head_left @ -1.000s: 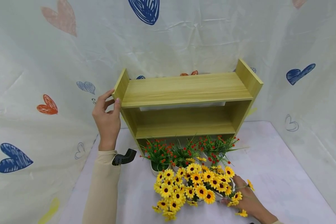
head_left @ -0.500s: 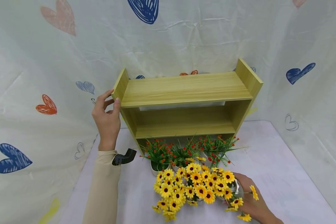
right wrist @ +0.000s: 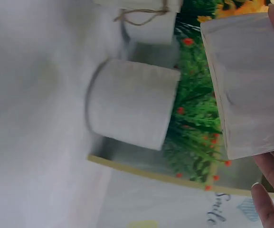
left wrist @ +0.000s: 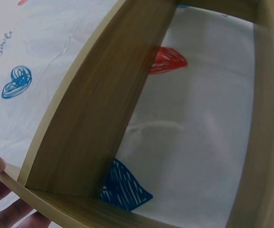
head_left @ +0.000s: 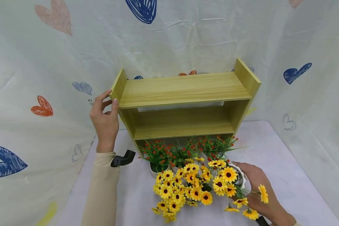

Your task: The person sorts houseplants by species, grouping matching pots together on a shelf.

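My left hand [head_left: 104,125] grips the upper left side panel of a pale wooden shelf [head_left: 183,89]; in the left wrist view its thumb and fingers lie on either side of the panel's edge [left wrist: 37,202]. My right hand [head_left: 261,188] holds a white pot [right wrist: 253,85] of yellow artificial sunflowers [head_left: 228,174], tilted and raised off the table. Two more clumps of yellow sunflowers, left [head_left: 169,194] and middle [head_left: 195,185], stand beside it; their pots are mostly hidden in the head view.
Three pots of red-flowered greenery, left [head_left: 156,157], middle [head_left: 183,153] and right [head_left: 216,146], line the shelf's front and hide its lowest level. A white table [head_left: 282,169] lies under everything. A heart-printed curtain [head_left: 172,37] hangs behind.
My right hand has lifted the sunflower pot and drawn it right, apart from the middle clump. The left hand keeps its grip on the shelf. The head view has shifted slightly.
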Demonstrator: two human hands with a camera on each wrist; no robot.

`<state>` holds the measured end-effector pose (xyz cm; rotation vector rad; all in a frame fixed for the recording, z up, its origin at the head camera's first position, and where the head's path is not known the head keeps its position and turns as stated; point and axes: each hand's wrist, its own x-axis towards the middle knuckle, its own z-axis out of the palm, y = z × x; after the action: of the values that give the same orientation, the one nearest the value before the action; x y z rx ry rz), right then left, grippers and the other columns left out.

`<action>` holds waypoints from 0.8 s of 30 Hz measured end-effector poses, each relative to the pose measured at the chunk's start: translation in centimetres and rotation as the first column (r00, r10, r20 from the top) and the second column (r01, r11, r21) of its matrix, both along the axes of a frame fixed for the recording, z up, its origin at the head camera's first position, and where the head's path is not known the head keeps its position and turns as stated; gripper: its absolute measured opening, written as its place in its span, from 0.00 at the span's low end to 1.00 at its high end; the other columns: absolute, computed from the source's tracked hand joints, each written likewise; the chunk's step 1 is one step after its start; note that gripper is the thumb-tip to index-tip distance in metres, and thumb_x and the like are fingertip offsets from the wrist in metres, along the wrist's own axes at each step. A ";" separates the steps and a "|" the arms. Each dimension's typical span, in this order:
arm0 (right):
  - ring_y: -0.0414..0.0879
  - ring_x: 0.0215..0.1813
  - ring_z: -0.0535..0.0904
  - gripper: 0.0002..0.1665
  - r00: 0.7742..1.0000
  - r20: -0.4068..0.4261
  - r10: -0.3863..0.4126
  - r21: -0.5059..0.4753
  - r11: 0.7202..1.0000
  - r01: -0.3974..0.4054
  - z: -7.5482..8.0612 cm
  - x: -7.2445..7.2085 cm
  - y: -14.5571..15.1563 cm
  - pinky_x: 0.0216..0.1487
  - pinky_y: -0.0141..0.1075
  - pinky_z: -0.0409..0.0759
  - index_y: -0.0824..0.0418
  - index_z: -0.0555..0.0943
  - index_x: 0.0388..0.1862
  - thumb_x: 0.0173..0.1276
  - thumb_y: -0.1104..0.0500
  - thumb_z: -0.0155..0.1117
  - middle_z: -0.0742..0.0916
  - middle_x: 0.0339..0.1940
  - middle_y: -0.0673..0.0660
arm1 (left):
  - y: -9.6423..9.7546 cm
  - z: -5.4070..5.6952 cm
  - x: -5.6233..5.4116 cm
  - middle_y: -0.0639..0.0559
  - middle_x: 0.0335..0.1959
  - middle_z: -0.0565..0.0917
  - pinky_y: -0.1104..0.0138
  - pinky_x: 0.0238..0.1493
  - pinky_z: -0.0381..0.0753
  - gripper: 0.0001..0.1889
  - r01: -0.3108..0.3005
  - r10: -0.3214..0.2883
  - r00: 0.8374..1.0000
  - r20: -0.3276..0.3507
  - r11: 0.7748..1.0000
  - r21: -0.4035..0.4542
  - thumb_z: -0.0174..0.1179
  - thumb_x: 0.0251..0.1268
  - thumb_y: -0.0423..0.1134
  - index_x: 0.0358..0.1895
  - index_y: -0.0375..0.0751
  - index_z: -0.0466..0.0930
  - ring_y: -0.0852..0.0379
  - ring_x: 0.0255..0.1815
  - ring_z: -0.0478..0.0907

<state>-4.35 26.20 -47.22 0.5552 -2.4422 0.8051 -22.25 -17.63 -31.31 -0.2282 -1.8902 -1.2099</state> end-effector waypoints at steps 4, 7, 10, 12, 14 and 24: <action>0.49 0.63 0.78 0.54 1.000 -0.019 -0.002 0.021 1.000 0.002 1.5 -0.3 -0.1 0.70 0.38 0.61 0.56 0.78 0.73 0.44 0.51 0.88 0.86 0.63 0.56 | 0.0 0.0 0.0 0.42 0.63 0.84 0.83 0.36 0.77 0.18 0.009 -0.009 1.000 -0.010 1.000 -0.006 0.61 0.78 0.32 0.67 0.36 0.82 0.54 0.52 0.85; 0.54 0.63 0.78 0.46 0.998 -0.057 0.002 0.050 0.999 0.001 2.5 -0.7 -0.5 0.72 0.40 0.59 0.59 0.77 0.74 0.50 0.61 0.71 0.85 0.63 0.59 | -0.1 0.0 0.0 0.42 0.63 0.84 0.83 0.36 0.77 0.18 0.009 -0.009 1.000 -0.014 1.000 -0.007 0.60 0.78 0.32 0.67 0.36 0.82 0.56 0.52 0.85; 0.57 0.61 0.78 0.44 0.995 -0.098 -0.003 0.085 0.996 0.012 3.4 -1.2 -1.1 0.74 0.37 0.56 0.62 0.77 0.72 0.50 0.61 0.60 0.85 0.62 0.60 | -0.1 -0.1 -0.1 0.43 0.63 0.84 0.82 0.35 0.77 0.18 0.004 -0.004 1.000 -0.009 1.000 0.004 0.60 0.78 0.32 0.66 0.37 0.83 0.53 0.52 0.86; 0.58 0.60 0.78 0.42 0.991 -0.133 -0.001 0.104 0.994 0.015 4.0 -1.7 -1.5 0.75 0.36 0.55 0.64 0.77 0.71 0.54 0.57 0.59 0.86 0.61 0.62 | -0.2 -0.1 -0.1 0.43 0.63 0.84 0.82 0.36 0.77 0.18 0.002 -0.002 1.000 -0.007 1.000 0.003 0.60 0.78 0.32 0.66 0.37 0.83 0.49 0.52 0.86; 0.59 0.59 0.78 0.38 0.988 -0.157 0.001 0.119 0.993 0.017 4.5 -2.2 -2.0 0.76 0.35 0.54 0.65 0.77 0.70 0.66 0.45 0.61 0.86 0.61 0.62 | -0.1 -0.1 -0.1 0.44 0.63 0.84 0.82 0.35 0.77 0.18 0.002 -0.002 1.000 -0.003 1.000 0.016 0.60 0.77 0.32 0.66 0.37 0.83 0.49 0.52 0.86; 0.61 0.59 0.78 0.49 0.965 -0.257 0.045 0.119 0.993 -0.014 6.2 -5.0 -3.5 0.76 0.36 0.56 0.66 0.77 0.71 0.76 0.26 0.45 0.85 0.63 0.63 | -0.1 -0.1 -0.1 0.41 0.63 0.84 0.83 0.37 0.77 0.18 0.005 -0.005 1.000 -0.018 1.000 -0.008 0.60 0.78 0.32 0.67 0.36 0.82 0.57 0.52 0.85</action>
<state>-9.31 22.73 -41.07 0.6962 -2.2518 0.5641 -22.34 -17.77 -31.46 -0.2477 -1.8799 -1.2001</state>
